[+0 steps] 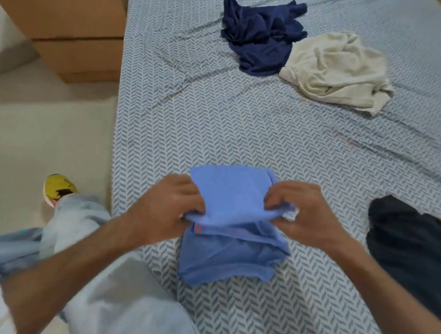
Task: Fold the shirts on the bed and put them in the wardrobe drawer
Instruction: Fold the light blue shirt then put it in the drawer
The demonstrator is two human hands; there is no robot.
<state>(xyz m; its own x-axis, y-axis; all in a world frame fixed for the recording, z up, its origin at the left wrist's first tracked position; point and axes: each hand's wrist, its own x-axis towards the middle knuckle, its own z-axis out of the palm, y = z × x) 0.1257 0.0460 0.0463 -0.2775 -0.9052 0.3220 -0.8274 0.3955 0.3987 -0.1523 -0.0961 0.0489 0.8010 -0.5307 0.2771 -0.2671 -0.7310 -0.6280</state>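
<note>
Both hands, left (pixel 168 205) and right (pixel 299 215), pinched the light-blue shirt (pixel 230 237) between them; uneven pulling risked skewing its fold.

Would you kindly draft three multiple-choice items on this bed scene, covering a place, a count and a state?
1. Where does the crumpled cream shirt lie?
A. right beside the crumpled navy shirt
B. on the floor
C. on the brown drawer unit

2. How many crumpled shirts lie at the far end of the patterned bed sheet?
A. none
B. two
C. five

3. What is the state of the light blue shirt?
A. spread flat
B. hanging up
C. partly folded, gripped by the left hand and right hand

Answers: 1 A, their edges meet; 2 B, navy and cream; 3 C, both hands pinch its folded edge.
</note>
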